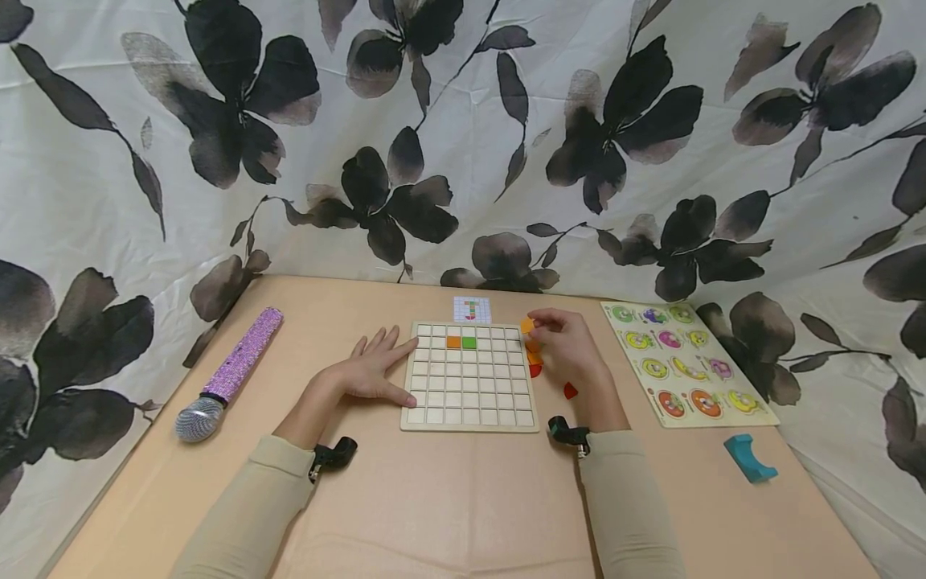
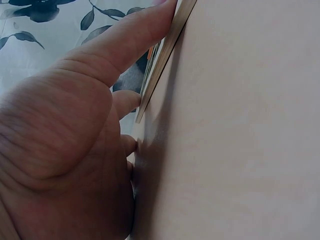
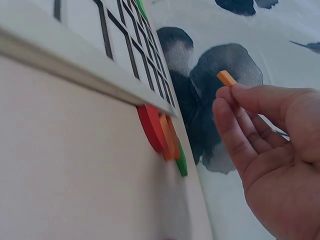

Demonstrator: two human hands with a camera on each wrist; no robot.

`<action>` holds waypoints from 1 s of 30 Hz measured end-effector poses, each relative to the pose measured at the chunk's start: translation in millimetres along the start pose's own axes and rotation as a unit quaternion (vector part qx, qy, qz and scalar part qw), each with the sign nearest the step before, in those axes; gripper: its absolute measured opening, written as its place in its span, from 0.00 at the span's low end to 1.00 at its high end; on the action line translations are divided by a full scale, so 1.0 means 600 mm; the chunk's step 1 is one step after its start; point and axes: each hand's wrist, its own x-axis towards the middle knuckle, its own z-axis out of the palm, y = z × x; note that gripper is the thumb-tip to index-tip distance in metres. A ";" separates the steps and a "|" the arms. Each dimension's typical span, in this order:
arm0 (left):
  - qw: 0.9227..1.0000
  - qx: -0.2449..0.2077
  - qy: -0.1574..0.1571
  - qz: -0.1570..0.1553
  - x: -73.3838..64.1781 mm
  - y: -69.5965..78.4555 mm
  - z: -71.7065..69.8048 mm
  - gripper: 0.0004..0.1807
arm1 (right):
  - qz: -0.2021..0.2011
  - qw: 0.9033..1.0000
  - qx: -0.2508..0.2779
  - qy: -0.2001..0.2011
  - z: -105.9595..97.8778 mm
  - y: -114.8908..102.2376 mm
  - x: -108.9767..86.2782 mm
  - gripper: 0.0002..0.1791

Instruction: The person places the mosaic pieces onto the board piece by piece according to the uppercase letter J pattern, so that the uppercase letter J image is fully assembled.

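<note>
A grid board [image 1: 469, 417] lies on the table, an orange tile [image 1: 453, 342] and a green tile [image 1: 469, 342] side by side in its upper part. My left hand [image 1: 370, 373] rests at the board's left side with fingers spread; thumb and index fingertip touch its edge. Past the board's right edge, my right hand [image 1: 571, 347] pinches a small orange tile [image 3: 227, 78] between thumb and fingers, raised off the table. Beneath it, loose red [image 3: 151, 127], orange [image 3: 169, 137] and green [image 3: 182, 159] tiles lie against the board's edge. Another red tile [image 1: 570, 391] sits nearer the wrist.
Behind the board is a small pattern card [image 1: 472, 310] with a coloured figure on a grid. A purple glittery microphone [image 1: 243, 354] lies at the left. On the right are a sheet of fruit pictures [image 1: 683, 366] and a teal curved block [image 1: 749, 458]. Flowered cloth [image 1: 492, 161] hangs behind.
</note>
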 end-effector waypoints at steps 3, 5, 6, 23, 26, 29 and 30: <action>1.000 0.000 0.001 -0.002 0.000 0.001 0.000 0.67 | -0.016 1.000 0.012 0.002 0.009 -0.004 0.001 0.17; 1.000 0.002 0.001 -0.004 0.000 0.001 0.000 0.67 | -0.021 0.999 0.025 0.005 0.017 -0.006 0.003 0.16; 1.000 0.005 0.000 -0.004 -0.001 0.002 -0.001 0.67 | -0.024 0.999 0.029 0.006 0.021 -0.008 0.004 0.16; 1.000 0.002 0.000 -0.002 -0.004 0.003 -0.001 0.66 | -0.026 0.999 0.036 0.012 0.100 -0.018 0.016 0.17; 1.000 0.001 0.000 -0.002 -0.003 0.004 -0.001 0.66 | -0.021 0.999 0.046 0.016 0.109 -0.020 0.015 0.17; 1.000 0.002 0.000 -0.002 -0.002 0.003 -0.001 0.67 | -0.019 0.998 0.050 0.021 0.114 -0.021 0.014 0.16; 1.000 0.002 0.000 -0.003 -0.002 0.003 -0.001 0.67 | -0.019 0.998 0.049 0.021 0.115 -0.021 0.014 0.16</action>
